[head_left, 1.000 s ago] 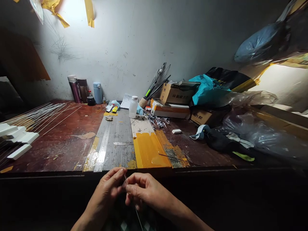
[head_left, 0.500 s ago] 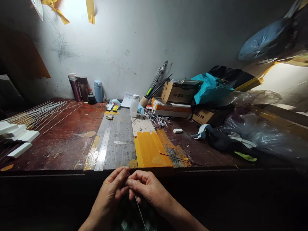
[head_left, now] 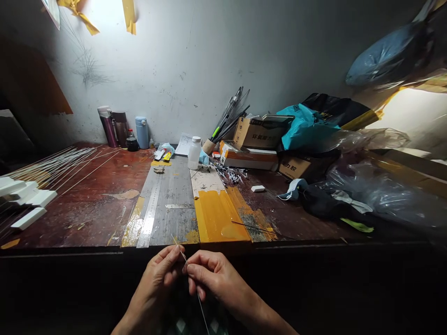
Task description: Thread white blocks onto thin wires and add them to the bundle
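Note:
Just below the front edge of the bench, my left hand [head_left: 162,272] and my right hand [head_left: 211,274] are close together. Both pinch one thin pale rod [head_left: 202,307], which slants from the bench edge down towards my lap. A short tip of it sticks out above the left thumb and forefinger. The right thumb and forefinger grip it a little lower, with the other fingers curled. Whether it is stiff rod or taut line I cannot tell. A steel ruler [head_left: 149,221] lies on the bench ahead of my left hand.
Rods with white foam blocks [head_left: 30,217] lie at the left. Flasks [head_left: 142,132] and a white plastic bottle [head_left: 194,154] stand at the back. Cardboard boxes [head_left: 260,133], black rods [head_left: 230,111] and plastic bags [head_left: 380,186] crowd the right. Thin black sticks [head_left: 253,228] lie near the front edge.
My hands have moved slightly apart, and the rod's upper tip now shows above my left fingers. The things on the bench have not moved.

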The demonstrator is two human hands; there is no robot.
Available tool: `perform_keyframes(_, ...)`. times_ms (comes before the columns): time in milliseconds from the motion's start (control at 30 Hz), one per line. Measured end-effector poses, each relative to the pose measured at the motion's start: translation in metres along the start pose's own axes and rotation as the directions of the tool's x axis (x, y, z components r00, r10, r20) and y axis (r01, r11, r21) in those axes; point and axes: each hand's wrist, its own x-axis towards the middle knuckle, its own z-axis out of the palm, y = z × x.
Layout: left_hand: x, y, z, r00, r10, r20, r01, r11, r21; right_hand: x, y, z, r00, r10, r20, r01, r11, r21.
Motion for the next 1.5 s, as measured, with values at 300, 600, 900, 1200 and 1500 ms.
perform_keyframes(300, -0.001, 0.001, 0.001, 0.999, -0.036, 0.021, 0.038, 0.997, -0.060, 0.005, -0.003, -0.003, 0.999, -0.044, 0.020, 0.044, 0.999, -0.021)
perform_keyframes(600, 0.001, 0.010, 0.002, 1.000, -0.018, 0.020, 0.018, 1.000, -0.025, 0.006, -0.003, 0.000, 0.999, -0.035, 0.023, 0.036, 0.999, -0.009)
perform_keyframes(900, -0.003, 0.003, 0.005, 0.998, 0.045, 0.040, -0.043, 0.998, -0.051, 0.010, 0.008, 0.006, 0.996, -0.084, -0.026, 0.085, 0.996, 0.023)
perform_keyframes(1200, -0.004, 0.015, 0.006, 1.000, 0.018, 0.012, -0.018, 1.000, 0.020, 0.011, -0.003, 0.004, 0.997, -0.072, 0.006, 0.072, 0.997, -0.005)
perform_keyframes(1500, -0.004, 0.002, 0.006, 0.999, 0.041, 0.027, -0.040, 0.998, -0.055, 0.008, 0.001, 0.007, 0.994, -0.100, -0.044, 0.101, 0.994, 0.032)
